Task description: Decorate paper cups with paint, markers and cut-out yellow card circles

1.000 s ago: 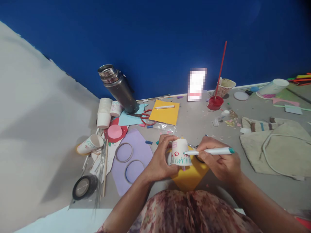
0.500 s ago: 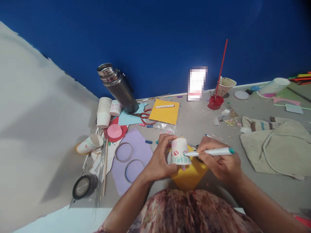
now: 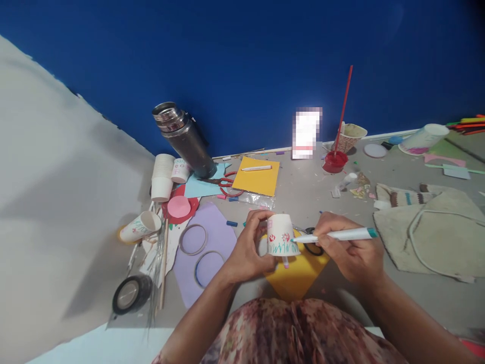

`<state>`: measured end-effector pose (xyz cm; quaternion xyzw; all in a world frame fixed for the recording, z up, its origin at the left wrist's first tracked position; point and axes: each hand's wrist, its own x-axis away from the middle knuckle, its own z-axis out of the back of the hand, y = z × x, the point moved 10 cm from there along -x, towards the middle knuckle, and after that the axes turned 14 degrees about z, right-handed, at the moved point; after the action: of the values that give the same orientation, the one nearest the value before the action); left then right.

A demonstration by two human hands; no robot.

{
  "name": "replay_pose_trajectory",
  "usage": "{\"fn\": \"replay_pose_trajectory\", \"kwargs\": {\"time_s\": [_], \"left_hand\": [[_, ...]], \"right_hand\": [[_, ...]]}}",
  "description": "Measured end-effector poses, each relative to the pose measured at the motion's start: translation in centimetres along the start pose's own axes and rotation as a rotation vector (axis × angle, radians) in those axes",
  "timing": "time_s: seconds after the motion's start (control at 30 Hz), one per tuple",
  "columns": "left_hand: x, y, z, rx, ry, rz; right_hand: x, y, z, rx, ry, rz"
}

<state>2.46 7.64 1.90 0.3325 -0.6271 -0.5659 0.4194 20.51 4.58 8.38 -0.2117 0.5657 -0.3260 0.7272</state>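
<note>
- Fingers of the left hand are curled around an inverted paper cup above yellow paper.
- A marker is pinched in the right hand, tip at the cup's side.
- 2 rings are laid on purple paper.

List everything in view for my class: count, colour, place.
held cup: one, white, centre
held marker: one, mostly white, centre
flask: one, dark, back left
cup stack: one, white, left
other cups: at least four, whitish, scattered
squarish sheets: two, yellow, centre
large sheet: one, purple, left
rings: two, greyish, left
round object: one, black, lower left
hand tool: one, red-handled, near flask
pot: one, red, back right
cloth item: one, beige, right
wall: one, blue, back
left hand: one, around held cup
right hand: one, around held marker
</note>
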Motion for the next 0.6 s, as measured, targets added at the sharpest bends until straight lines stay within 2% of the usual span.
{"fn": "replay_pose_trajectory", "kwargs": {"time_s": [0.27, 0.47, 0.6], "left_hand": [[-0.05, -0.03, -0.07, 0.013, -0.009, -0.026], [0.00, -0.09, -0.19, 0.058, -0.029, -0.037], [-0.05, -0.17, -0.28, 0.085, -0.043, -0.036]], "right_hand": [[0.23, -0.01, -0.39, -0.005, -0.033, -0.001], [0.24, -0.15, 0.28, -0.025, 0.026, 0.015], [0.38, 0.35, -0.17, -0.019, -0.013, -0.016]]}}
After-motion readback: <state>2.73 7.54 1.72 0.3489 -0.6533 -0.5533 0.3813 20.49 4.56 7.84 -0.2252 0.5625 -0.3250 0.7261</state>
